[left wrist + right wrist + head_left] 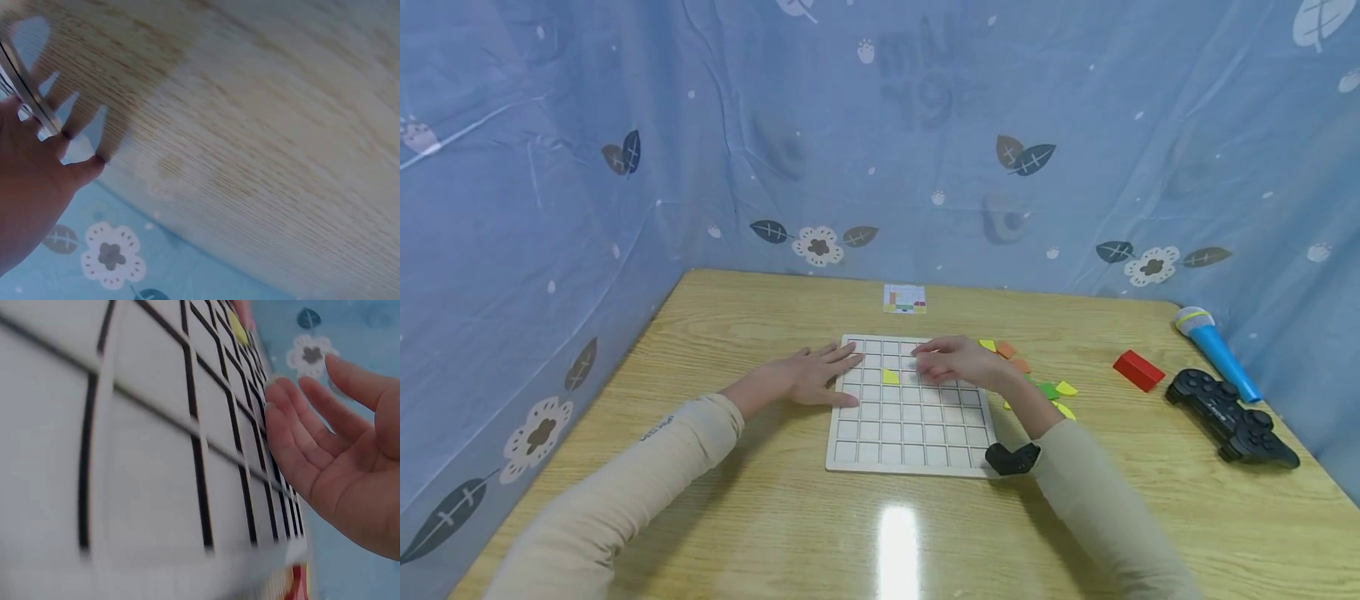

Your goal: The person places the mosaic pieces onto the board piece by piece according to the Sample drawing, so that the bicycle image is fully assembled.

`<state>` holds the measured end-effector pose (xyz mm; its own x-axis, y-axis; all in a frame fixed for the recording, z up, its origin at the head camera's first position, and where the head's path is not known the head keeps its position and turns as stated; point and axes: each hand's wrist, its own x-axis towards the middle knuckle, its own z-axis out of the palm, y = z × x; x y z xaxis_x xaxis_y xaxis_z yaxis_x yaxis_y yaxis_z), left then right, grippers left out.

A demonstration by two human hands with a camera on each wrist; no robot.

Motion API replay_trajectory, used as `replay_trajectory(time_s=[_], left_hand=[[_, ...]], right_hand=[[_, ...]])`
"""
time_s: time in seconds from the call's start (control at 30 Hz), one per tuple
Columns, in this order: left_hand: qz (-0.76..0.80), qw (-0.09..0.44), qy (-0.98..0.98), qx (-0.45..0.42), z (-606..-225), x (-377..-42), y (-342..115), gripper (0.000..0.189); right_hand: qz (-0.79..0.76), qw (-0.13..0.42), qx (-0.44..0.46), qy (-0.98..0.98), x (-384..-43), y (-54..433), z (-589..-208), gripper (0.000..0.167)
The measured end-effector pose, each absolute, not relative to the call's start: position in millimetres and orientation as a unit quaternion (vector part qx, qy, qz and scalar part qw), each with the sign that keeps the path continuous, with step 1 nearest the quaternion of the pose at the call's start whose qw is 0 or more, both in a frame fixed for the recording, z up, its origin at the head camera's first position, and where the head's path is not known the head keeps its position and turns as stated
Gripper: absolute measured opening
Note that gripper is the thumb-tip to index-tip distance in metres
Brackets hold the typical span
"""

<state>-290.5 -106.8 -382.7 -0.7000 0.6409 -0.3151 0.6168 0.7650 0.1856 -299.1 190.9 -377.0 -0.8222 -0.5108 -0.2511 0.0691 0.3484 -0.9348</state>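
Note:
A white square grid board (880, 454) lies on the wooden table with one yellow piece (891, 377) in a cell of its upper part. My left hand (820, 375) rests on the board's left edge, fingers spread; the left wrist view shows that hand (31, 181) at the board's side. Over the upper right cells is my right hand (958, 362), its fingers loosely bent. In the right wrist view, nothing shows between the fingers of the right hand (344, 437), which hover close to the grid.
Right of the board lie yellow, orange (1006, 349) and green pieces (1048, 390), partly hidden by my right arm. Behind the board is a small printed card (905, 299). A red block (1138, 371), a black game controller (1231, 417) and a blue microphone (1221, 354) lie far right.

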Motion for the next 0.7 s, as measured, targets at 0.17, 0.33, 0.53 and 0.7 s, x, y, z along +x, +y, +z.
replay_trajectory(time_s=[0.17,0.33,0.53,0.7], left_hand=[[0.036,0.185,0.92,0.343,-382.1,-290.9,-106.7,0.087],[0.036,0.187,0.92,0.342,-383.4,-291.8,-107.6,0.086],[0.039,0.189,0.92,0.341,-383.6,-292.0,-108.4,0.086],[0.038,0.191,0.921,0.339,-384.2,-291.9,-107.3,0.085]], right_hand=[[-0.581,0.262,-0.143,0.757,-298.2,216.1,-377.8,0.047],[-0.586,0.254,-0.132,0.758,-296.4,238.9,-375.6,0.05],[-0.608,0.242,-0.119,0.747,-293.2,265.9,-371.6,0.052],[-0.608,0.225,-0.108,0.754,-289.5,291.2,-370.7,0.055]])
